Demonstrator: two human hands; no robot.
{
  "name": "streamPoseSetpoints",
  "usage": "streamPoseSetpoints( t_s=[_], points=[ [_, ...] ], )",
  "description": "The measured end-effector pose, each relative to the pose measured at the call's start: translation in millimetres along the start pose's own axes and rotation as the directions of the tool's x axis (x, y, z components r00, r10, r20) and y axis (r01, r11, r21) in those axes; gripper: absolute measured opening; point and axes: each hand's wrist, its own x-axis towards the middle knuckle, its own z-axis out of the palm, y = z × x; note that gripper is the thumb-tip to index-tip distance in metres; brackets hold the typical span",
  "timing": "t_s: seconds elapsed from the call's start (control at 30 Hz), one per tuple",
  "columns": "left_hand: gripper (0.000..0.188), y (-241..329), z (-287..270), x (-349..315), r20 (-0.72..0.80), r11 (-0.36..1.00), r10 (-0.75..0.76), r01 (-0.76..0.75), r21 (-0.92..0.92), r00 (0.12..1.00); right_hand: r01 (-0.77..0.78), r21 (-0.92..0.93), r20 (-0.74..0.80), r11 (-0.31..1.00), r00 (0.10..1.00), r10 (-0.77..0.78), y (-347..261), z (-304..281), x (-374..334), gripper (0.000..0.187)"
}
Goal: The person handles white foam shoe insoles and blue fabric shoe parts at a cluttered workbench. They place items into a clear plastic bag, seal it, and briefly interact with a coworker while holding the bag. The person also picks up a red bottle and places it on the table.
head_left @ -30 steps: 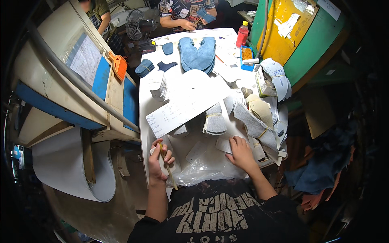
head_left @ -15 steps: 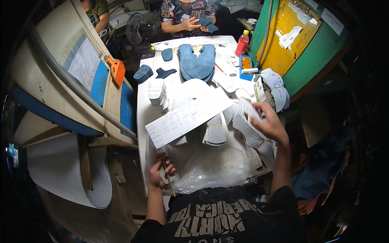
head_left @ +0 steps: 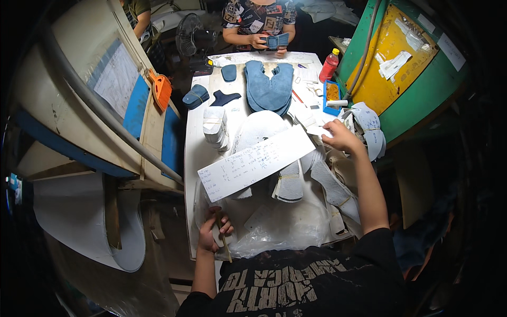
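Note:
My left hand (head_left: 213,233) is closed at the table's near left edge around a small pale piece (head_left: 217,237) and a thin tan strip (head_left: 224,244) hanging down from it. My right hand (head_left: 342,138) reaches to the right side of the table, its fingers pinched on a white piece (head_left: 320,131) among other white pieces. Between the hands lies a long white card (head_left: 257,162) with handwriting. Under its right end sits a banded stack of grey-white cut pieces (head_left: 288,185). More grey pieces (head_left: 335,185) lie below my right forearm.
Blue cut pieces (head_left: 268,87) lie at the far middle, with a banded white stack (head_left: 215,127) at left. A red bottle (head_left: 329,65) and blue tray (head_left: 331,98) stand far right. Clear plastic (head_left: 285,227) covers the near edge. Across the table, a person holds blue pieces (head_left: 277,40).
My right hand has moved farther away with a white piece, up to the other white pieces. The left hand keeps its hold. The person opposite has shifted their blue pieces. The whole view has shifted slightly.

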Motion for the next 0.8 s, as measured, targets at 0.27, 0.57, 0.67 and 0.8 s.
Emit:
streamPoseSetpoints(
  t_s=[0.27,0.57,0.67,0.8],
  points=[
    [0.03,0,0,1,0.016,1.0,-0.009,0.009,-0.003,1.0,0.128,-0.063,-0.156,0.99,0.978,-0.136,1,19,4,0.055],
    [0.033,-14,25,7,-0.205,0.7,0.148,0.043,0.712,0.968,0.277,-0.034,-0.709,0.96,0.671,-0.218,-80,25,-81,0.03],
    [0.023,-42,49,19,-0.076,-0.116,0.307,0.116,0.986,0.949,0.349,0.172,-0.775,0.921,0.626,-0.092,-112,51,-141,0.007],
    [0.037,-78,74,31,-0.229,-0.571,0.16,0.28,0.772,0.96,0.463,0.271,-0.593,0.844,0.771,-0.232,-134,107,-204,0.007]
  ],
)
